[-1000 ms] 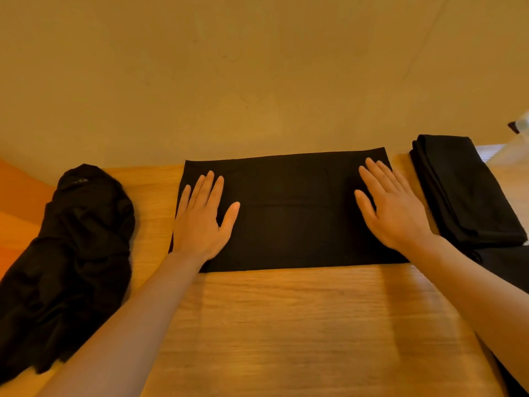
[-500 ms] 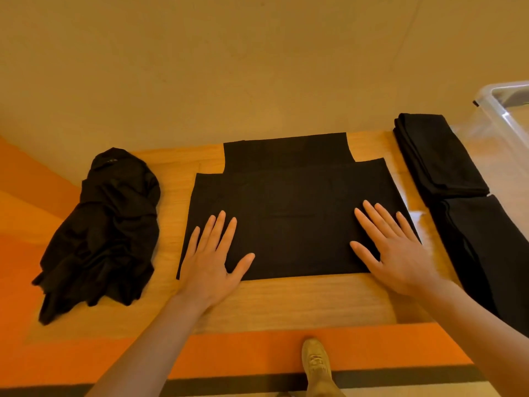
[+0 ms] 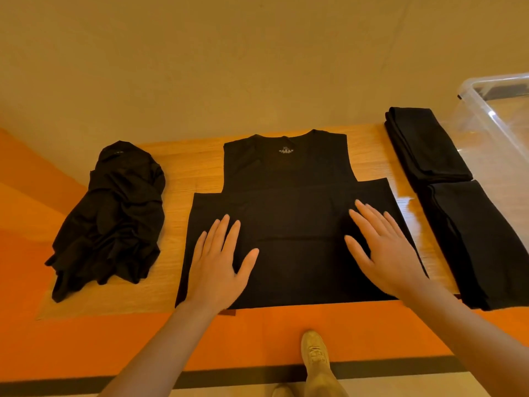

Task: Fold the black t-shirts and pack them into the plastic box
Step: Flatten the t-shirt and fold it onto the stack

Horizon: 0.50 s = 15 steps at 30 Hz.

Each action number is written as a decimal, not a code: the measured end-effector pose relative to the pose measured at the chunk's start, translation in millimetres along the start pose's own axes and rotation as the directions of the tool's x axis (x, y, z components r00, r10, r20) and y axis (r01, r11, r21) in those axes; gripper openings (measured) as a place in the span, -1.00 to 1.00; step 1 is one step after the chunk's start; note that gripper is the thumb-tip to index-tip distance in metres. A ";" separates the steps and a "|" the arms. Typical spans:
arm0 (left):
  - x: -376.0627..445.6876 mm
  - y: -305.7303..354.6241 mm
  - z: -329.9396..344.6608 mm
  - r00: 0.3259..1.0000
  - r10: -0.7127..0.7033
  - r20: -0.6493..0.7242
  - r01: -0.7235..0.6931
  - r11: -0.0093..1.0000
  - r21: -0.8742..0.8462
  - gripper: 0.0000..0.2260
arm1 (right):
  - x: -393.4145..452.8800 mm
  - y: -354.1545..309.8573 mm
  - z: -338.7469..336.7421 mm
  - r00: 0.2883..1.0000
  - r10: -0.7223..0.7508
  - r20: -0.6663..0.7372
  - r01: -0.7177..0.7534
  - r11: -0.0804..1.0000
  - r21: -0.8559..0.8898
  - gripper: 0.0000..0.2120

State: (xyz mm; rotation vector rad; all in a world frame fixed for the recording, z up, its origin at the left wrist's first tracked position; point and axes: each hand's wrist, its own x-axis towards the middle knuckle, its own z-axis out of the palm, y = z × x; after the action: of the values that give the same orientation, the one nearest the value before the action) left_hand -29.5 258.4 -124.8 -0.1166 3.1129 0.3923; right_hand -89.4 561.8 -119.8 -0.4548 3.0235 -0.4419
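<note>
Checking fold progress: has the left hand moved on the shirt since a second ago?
Yes. The left hand slid from the shirt's left end toward its near hem.

Pale print inside the black t-shirt (image 3: 289,196) collar — "XL" on top — smaller lines unreadable.

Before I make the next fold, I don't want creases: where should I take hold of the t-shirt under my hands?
Probably pinch the half-folded t-shirt at its two near corners, coming from the table's front edge. The near hem lies straight there and the collar end points away, so lifting it folds toward the collar. Both the left hand and the right hand lie flat close to those corners.
</note>
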 end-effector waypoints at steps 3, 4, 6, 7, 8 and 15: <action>33.8 4.4 8.7 0.999 0.011 0.053 -0.014 0.998 0.067 -0.28 | 32.4 2.1 10.5 0.997 0.036 0.073 -0.027 0.993 -0.117 -0.31; 42.0 4.0 11.6 0.997 0.000 0.071 -0.007 0.995 0.101 -0.27 | 38.6 5.3 12.7 0.994 0.069 0.085 -0.057 0.988 -0.146 -0.30; 50.0 1.3 15.8 0.996 -0.018 0.093 0.004 0.989 0.146 -0.28 | 42.0 13.1 13.9 0.991 0.102 0.089 -0.086 0.981 -0.173 -0.28; 50.0 -0.4 17.1 0.995 -0.020 0.098 0.004 0.988 0.154 -0.28 | 40.3 17.4 13.1 0.990 0.106 0.089 -0.089 0.980 -0.181 -0.28; 47.1 -1.8 18.0 0.995 -0.017 0.100 0.001 0.988 0.156 -0.29 | 37.2 21.5 11.8 0.990 0.108 0.088 -0.090 0.979 -0.184 -0.28; 24.6 4.1 11.9 0.996 -0.022 0.083 0.014 0.995 0.096 -0.29 | 21.1 29.6 -0.2 0.988 0.110 0.108 -0.094 0.985 -0.143 -0.28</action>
State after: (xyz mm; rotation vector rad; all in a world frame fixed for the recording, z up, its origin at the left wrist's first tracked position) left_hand -54.5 263.5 -135.6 -0.1243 3.0389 0.2408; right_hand -117.9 582.8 -128.4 -0.3174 2.9581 -0.1940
